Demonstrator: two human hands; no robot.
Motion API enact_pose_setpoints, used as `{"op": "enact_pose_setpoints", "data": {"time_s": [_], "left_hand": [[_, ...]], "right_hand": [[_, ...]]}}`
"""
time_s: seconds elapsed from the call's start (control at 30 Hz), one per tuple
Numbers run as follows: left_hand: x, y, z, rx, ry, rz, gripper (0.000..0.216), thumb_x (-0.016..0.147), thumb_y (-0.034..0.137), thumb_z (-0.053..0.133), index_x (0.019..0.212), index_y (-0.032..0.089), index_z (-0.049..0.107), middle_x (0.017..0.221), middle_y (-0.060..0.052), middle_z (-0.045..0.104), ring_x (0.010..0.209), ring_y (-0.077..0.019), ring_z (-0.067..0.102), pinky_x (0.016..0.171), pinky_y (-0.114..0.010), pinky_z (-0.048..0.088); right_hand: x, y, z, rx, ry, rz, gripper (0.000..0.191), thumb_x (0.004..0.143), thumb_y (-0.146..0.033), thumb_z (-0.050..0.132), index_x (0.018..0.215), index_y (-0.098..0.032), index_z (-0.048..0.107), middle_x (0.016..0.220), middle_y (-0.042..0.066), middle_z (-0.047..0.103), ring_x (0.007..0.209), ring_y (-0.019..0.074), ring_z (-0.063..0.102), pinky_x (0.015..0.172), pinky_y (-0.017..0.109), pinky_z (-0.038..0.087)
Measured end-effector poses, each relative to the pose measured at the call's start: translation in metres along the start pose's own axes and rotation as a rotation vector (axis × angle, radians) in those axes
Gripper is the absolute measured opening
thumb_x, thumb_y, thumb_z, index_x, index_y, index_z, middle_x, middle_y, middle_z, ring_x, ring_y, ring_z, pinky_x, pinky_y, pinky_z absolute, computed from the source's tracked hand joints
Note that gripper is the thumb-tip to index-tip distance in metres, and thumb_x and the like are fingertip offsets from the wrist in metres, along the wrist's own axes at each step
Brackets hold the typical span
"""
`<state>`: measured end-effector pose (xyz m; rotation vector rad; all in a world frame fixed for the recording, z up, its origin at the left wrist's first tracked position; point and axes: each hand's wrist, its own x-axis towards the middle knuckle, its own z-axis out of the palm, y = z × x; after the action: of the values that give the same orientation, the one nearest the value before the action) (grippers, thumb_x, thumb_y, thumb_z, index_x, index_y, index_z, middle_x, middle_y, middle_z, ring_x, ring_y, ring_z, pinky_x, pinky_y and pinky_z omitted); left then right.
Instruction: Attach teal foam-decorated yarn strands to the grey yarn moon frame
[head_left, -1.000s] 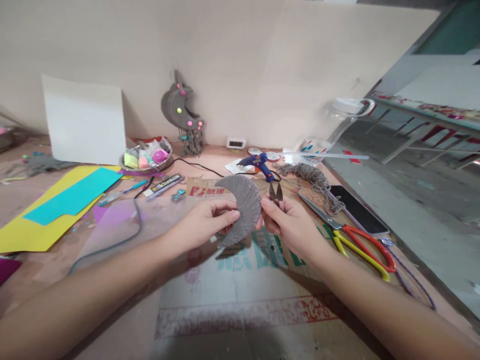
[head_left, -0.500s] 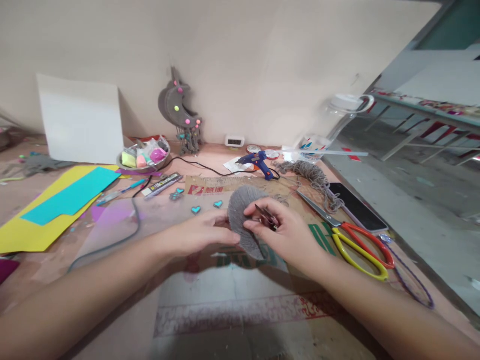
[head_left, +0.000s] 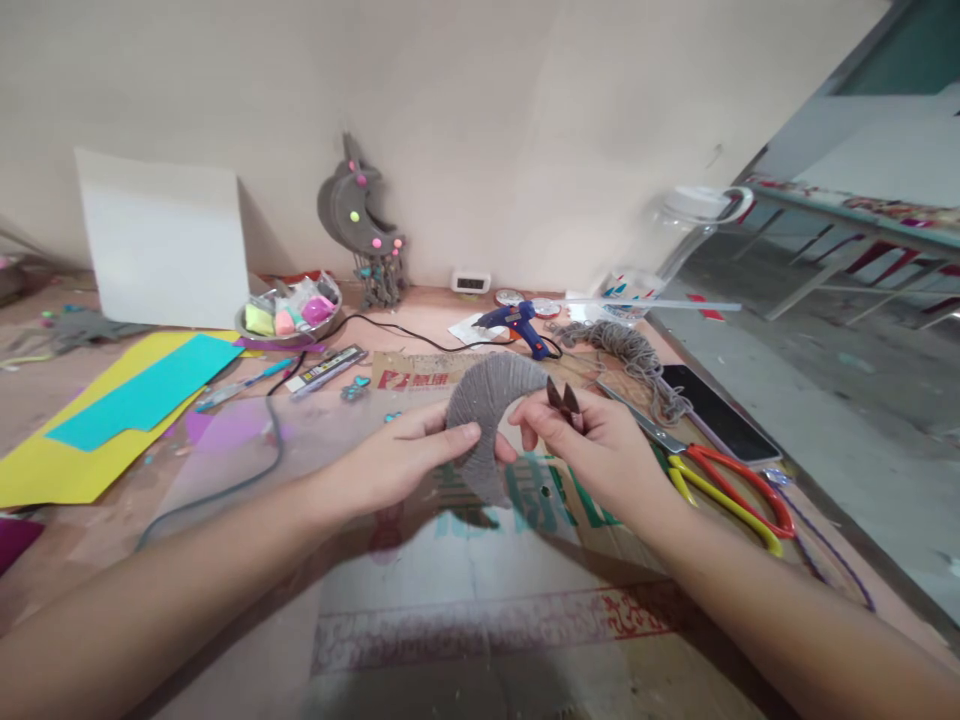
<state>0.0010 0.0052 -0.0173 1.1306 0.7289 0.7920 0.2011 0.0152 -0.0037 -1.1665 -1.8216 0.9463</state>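
Note:
A grey yarn-wrapped crescent (head_left: 487, 410) is held up above a flattened cardboard sheet (head_left: 480, 580). My left hand (head_left: 401, 455) pinches its left edge with closed fingers. My right hand (head_left: 592, 440) touches its right side and grips small thread snips (head_left: 564, 400), their blades pointing up. A loose heap of grey yarn (head_left: 626, 355) lies behind my right hand.
Yellow-and-red scissors (head_left: 720, 485), a black phone (head_left: 712, 410) and a blue glue gun (head_left: 517, 325) lie to the right and back. A bowl of coloured clay (head_left: 289, 315), yellow and teal paper (head_left: 112, 405), a black cable (head_left: 247, 470) and a decorated moon (head_left: 356, 220) are at the left and back.
The crescent has been turned and lifted again after being lowered toward the cardboard. My right hand shifted from over its face to its right side, snips now pointing up.

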Motion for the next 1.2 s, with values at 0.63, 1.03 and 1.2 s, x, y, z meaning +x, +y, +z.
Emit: {"op": "enact_pose_setpoints", "data": {"time_s": [0.63,1.03,1.2], "left_hand": [[-0.001,0.011,-0.008,0.016,0.066,0.082,0.032,0.089,0.037,0.058,0.105,0.012,0.069,0.096,-0.011,0.075,0.085,-0.0208,0.070,0.081,-0.032,0.054],[-0.006,0.020,-0.004,0.385,-0.046,0.170,0.024,0.091,0.034,0.055,0.096,0.016,0.070,0.088,-0.003,0.073,0.085,-0.0153,0.065,0.078,-0.025,0.050],[-0.008,0.021,-0.003,0.397,-0.002,0.160,0.023,0.090,0.032,0.056,0.098,0.016,0.070,0.092,-0.004,0.073,0.083,-0.0150,0.065,0.074,-0.024,0.050]], "right_hand": [[-0.011,-0.008,0.014,0.218,-0.352,0.205,0.028,0.082,-0.043,0.061,0.068,-0.019,0.060,0.061,0.000,0.064,0.058,0.0134,0.059,0.059,0.027,0.048],[-0.016,-0.011,0.007,0.351,-0.325,0.221,0.021,0.088,-0.037,0.057,0.088,-0.018,0.065,0.071,0.000,0.070,0.047,0.0070,0.048,0.044,0.021,0.035],[-0.017,-0.011,0.007,0.317,-0.330,0.215,0.023,0.089,-0.040,0.056,0.090,-0.019,0.063,0.074,0.001,0.070,0.051,0.0090,0.051,0.047,0.022,0.039]]}}
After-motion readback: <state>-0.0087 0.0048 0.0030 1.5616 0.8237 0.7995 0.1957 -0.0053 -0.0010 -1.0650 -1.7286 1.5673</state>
